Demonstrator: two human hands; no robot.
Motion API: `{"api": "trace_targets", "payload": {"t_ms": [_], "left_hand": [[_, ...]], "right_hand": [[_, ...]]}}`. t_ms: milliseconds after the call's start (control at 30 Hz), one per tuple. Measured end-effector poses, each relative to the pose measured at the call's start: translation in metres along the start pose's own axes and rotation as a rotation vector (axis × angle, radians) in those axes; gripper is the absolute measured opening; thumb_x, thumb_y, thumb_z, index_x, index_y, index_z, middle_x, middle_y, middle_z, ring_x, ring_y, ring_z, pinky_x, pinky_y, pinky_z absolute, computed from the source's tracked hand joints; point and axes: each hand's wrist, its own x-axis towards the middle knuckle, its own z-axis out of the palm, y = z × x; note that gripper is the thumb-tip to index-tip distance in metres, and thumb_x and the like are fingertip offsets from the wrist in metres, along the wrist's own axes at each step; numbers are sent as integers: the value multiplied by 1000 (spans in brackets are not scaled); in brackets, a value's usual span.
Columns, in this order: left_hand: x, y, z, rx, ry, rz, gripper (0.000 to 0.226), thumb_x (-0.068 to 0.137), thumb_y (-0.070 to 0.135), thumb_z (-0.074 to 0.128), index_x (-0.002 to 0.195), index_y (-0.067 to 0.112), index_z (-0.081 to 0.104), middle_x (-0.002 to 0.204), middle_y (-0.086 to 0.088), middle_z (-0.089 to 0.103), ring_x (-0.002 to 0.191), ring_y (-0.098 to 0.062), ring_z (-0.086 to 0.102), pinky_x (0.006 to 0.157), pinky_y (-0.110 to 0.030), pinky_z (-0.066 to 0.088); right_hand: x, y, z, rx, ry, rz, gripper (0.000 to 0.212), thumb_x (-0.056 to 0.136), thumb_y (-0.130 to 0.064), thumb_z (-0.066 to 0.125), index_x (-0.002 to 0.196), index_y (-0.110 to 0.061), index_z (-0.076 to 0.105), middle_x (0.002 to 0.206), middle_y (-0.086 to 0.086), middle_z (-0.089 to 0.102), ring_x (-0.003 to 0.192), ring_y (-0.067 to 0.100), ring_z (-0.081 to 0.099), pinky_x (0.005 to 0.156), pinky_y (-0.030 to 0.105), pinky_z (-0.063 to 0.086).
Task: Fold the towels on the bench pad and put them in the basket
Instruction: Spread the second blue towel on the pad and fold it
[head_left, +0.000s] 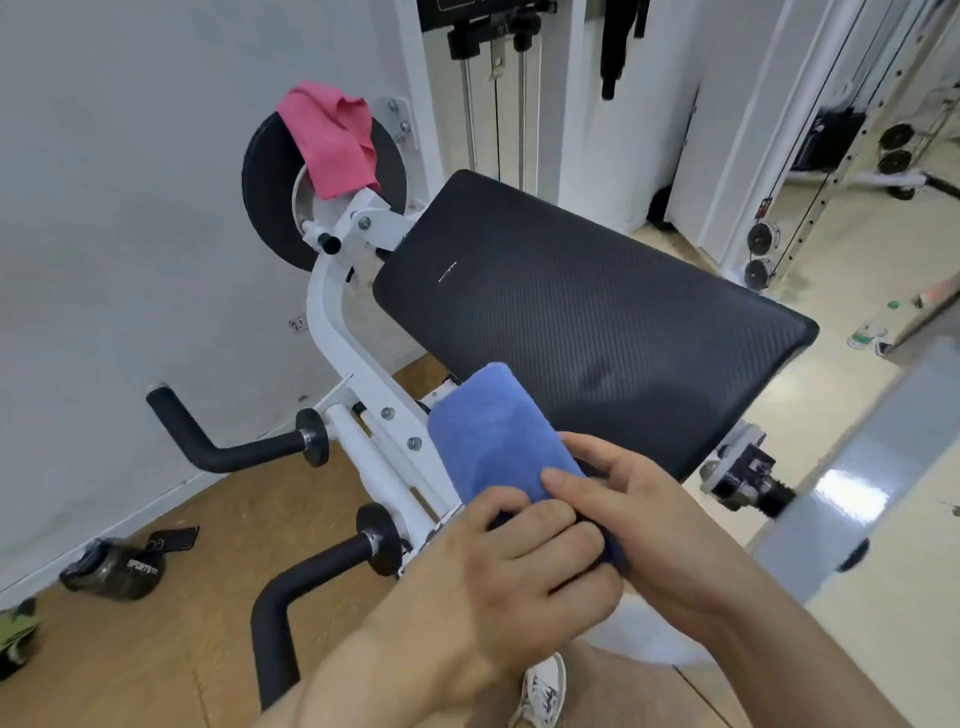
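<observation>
Blue towel (488, 431), folded, at the near-left edge of the counter (571, 312): left grip (498, 561) and right grip (639, 519) both clasp its near end, probably securing the fold for carrying; basket unseen.

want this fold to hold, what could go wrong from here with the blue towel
The blue towel lies at the near left edge of the bench pad, left hand and right hand gripping only its near end; it might unfold or slip off. The pink towel hangs loose over the weight plate and could slide down or be missed.
</observation>
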Motion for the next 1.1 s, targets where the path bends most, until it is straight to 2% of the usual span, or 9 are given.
{"api": "trace_targets", "payload": {"t_ms": [167, 267, 367, 500, 600, 833, 933, 1033, 1100], "left_hand": [[-11, 64, -24, -312, -5, -150, 30, 82, 8, 70, 108, 23, 67, 105, 4, 65, 98, -16, 61, 78, -30, 49], [9, 82, -48, -341, 43, -396, 51, 77, 29, 70, 124, 29, 52, 123, 9, 51, 110, -10, 50, 95, -16, 38], [42, 95, -53, -519, -33, -648, 82, 64, 53, 69, 138, 41, 35, 139, 28, 38, 125, 11, 35, 98, -1, 25], [88, 142, -34, -892, -234, -735, 107, 59, 41, 82, 145, 49, 19, 124, 42, 48, 116, 16, 49, 92, -8, 43], [124, 188, -12, -930, -208, -675, 97, 64, 25, 82, 147, 26, 30, 132, 20, 51, 122, 3, 50, 100, -19, 44], [219, 303, 60, -868, -93, -632, 42, 65, 22, 79, 103, 33, 65, 106, 15, 64, 104, -7, 61, 84, -20, 49], [248, 325, 84, -886, -85, -623, 22, 73, 32, 71, 94, 30, 66, 98, 8, 66, 96, -16, 64, 79, -29, 52], [270, 336, 111, -812, -62, -603, 13, 77, 31, 64, 89, 31, 62, 91, 8, 64, 89, -13, 62, 72, -21, 49], [285, 343, 132, -698, -31, -569, 13, 76, 26, 63, 86, 32, 59, 90, 12, 59, 87, -6, 59, 69, -11, 43]], "right_hand": [[-77, 16, -13, -376, 266, -227, 39, 87, -9, 66, 121, -25, 55, 108, -15, 70, 103, 2, 65, 89, 26, 52], [-126, 11, -32, -494, 303, -365, 47, 85, 0, 63, 115, -35, 53, 112, -24, 64, 110, -5, 58, 89, 14, 46], [-172, 5, -56, -603, 274, -447, 54, 84, 6, 58, 107, -42, 48, 109, -18, 65, 104, 5, 61, 84, 17, 48], [-222, 4, -107, -690, 278, -492, 50, 78, 7, 51, 100, -37, 50, 101, -11, 65, 94, 14, 60, 80, 26, 48], [-247, 6, -156, -688, 301, -483, 45, 73, 0, 45, 97, -38, 52, 102, -10, 66, 97, 14, 62, 82, 29, 50], [-317, 7, -300, -801, 334, -356, 40, 78, -3, 47, 99, -37, 48, 88, -7, 63, 74, 15, 55, 69, 35, 47], [-338, 7, -352, -766, 318, -217, 39, 88, -19, 55, 113, -45, 43, 108, -21, 62, 95, 2, 57, 79, 26, 50], [-348, 13, -396, -1138, 578, -115, 41, 88, -48, 54, 126, -42, 40, 121, -21, 47, 115, 1, 41, 90, 26, 42], [-349, 6, -412, -1126, 802, -116, 18, 91, -49, 50, 102, -35, 52, 98, -17, 57, 93, 5, 49, 74, 27, 43]]}}
